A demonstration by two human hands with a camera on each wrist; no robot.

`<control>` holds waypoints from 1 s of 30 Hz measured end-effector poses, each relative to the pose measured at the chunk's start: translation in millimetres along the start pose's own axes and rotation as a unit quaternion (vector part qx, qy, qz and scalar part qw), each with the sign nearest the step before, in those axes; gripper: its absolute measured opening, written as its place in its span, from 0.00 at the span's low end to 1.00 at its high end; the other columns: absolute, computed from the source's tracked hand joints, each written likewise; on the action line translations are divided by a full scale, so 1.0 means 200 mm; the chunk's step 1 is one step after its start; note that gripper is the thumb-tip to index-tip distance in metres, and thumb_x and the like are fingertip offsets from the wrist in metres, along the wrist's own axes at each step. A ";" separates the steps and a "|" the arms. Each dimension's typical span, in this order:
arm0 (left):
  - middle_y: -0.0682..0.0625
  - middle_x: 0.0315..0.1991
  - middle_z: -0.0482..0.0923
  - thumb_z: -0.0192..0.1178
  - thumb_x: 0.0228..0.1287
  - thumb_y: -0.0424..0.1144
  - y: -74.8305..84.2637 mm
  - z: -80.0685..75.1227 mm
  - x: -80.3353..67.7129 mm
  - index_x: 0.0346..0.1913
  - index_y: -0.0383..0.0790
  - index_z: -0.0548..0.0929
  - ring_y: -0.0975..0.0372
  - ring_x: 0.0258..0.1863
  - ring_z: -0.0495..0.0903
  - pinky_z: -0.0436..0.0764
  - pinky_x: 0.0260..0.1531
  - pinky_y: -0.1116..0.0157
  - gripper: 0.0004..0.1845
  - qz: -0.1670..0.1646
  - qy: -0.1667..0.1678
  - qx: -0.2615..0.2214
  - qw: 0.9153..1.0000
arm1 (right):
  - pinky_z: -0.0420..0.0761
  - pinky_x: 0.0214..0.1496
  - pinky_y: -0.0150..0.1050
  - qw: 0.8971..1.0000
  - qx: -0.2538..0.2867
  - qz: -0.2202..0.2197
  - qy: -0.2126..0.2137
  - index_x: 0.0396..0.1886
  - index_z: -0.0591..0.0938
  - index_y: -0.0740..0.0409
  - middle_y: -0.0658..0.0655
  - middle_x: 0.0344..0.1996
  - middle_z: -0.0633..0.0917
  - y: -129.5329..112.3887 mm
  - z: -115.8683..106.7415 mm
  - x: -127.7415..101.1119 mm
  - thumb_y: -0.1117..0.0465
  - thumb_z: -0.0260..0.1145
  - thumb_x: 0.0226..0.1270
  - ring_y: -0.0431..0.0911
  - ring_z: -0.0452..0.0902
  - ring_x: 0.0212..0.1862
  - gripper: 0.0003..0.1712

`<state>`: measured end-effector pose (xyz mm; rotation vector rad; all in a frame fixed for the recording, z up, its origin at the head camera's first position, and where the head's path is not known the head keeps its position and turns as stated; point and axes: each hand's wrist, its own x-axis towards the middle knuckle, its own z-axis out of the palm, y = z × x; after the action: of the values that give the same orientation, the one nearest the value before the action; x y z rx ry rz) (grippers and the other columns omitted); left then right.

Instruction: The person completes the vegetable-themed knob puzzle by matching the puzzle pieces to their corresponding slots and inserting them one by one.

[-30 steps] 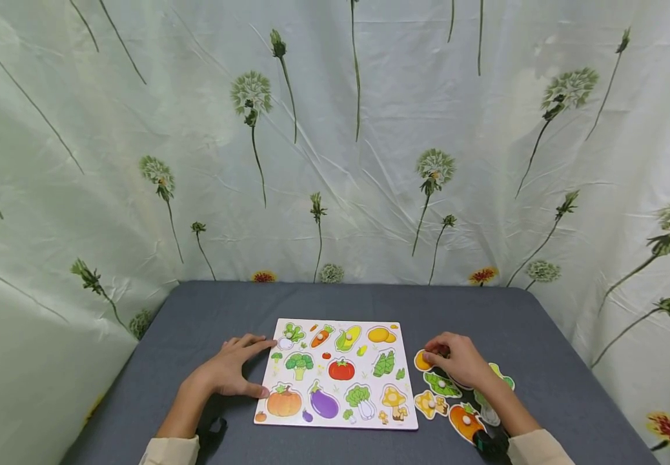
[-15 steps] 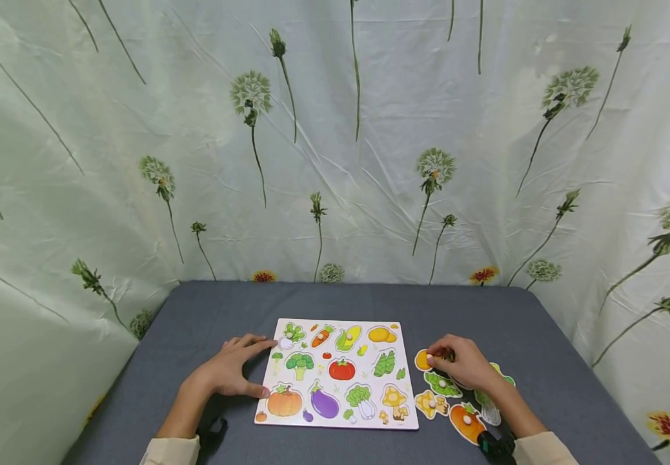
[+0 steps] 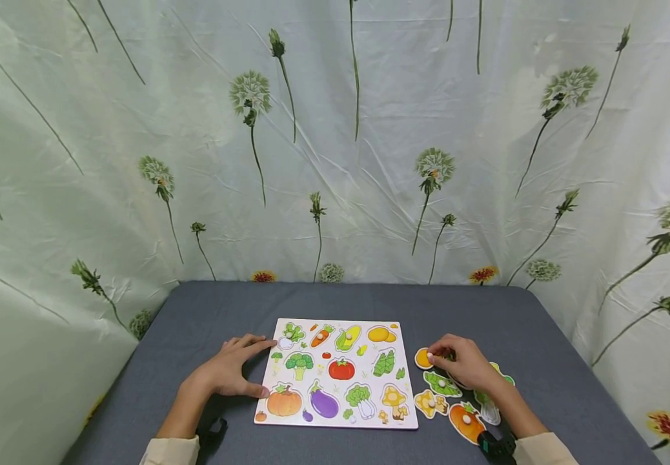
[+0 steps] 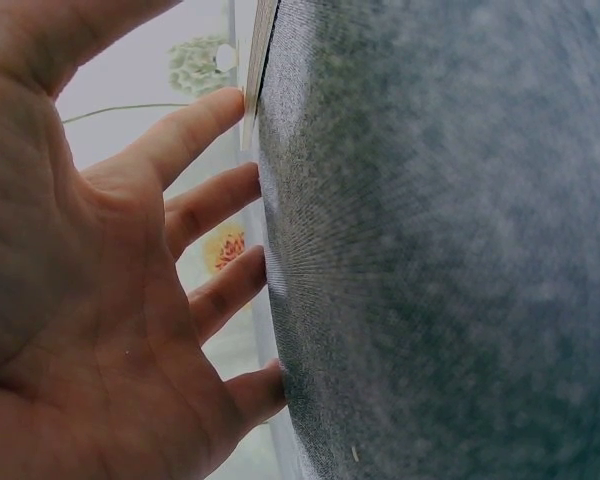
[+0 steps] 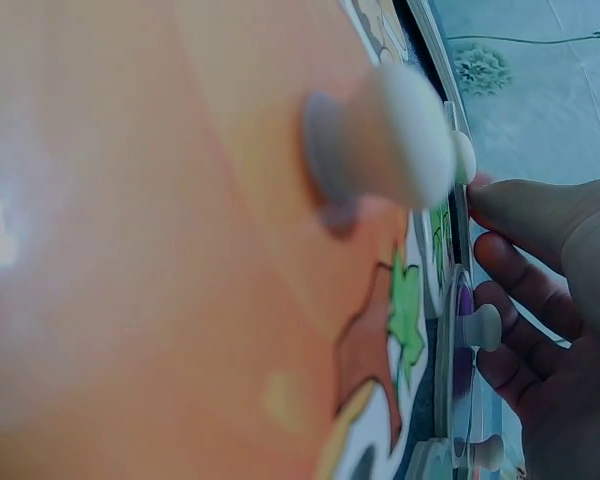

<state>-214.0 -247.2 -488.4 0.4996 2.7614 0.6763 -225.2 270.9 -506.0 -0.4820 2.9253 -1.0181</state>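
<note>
A white vegetable puzzle board (image 3: 364, 352) lies mid-table, and small knobs show on the carrot (image 3: 321, 336) and the corn (image 3: 348, 337) in its back row. My left hand (image 3: 233, 368) rests at the board's left edge, fingers spread, thumb at the front part and index finger further back. To the board's right, my right hand (image 3: 461, 361) pinches the knob of a round yellow puzzle piece (image 3: 422, 359) between thumb and index finger. Under and around that hand are a green pod-like piece (image 3: 442, 385), a mushroom piece (image 3: 428, 404) and a pumpkin piece (image 3: 466, 423).
More pieces lie under the right forearm, among them a pale green one (image 3: 503, 374). A purple piece (image 5: 464, 370) shows beyond the pumpkin in the right wrist view. Grey cloth covers the table (image 3: 346, 300), and a flower-print curtain (image 3: 335, 161) hangs behind it.
The right hand's fingertips have shifted slightly right over the round yellow piece, drawing in at its knob. The left hand and the board stay in place.
</note>
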 end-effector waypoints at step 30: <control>0.43 0.74 0.66 0.79 0.41 0.65 0.01 -0.01 -0.01 0.77 0.54 0.70 0.38 0.72 0.62 0.53 0.68 0.26 0.56 0.000 -0.005 -0.005 1.000 | 0.76 0.38 0.33 0.998 -0.013 0.022 0.055 0.39 0.90 0.49 0.47 0.36 0.84 -0.07 -0.04 0.06 0.54 0.73 0.69 0.39 0.76 0.37 0.05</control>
<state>-212.4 -247.1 -485.4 0.5002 2.7475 0.6848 -233.0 261.0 -490.0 -0.3730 3.0350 -1.0340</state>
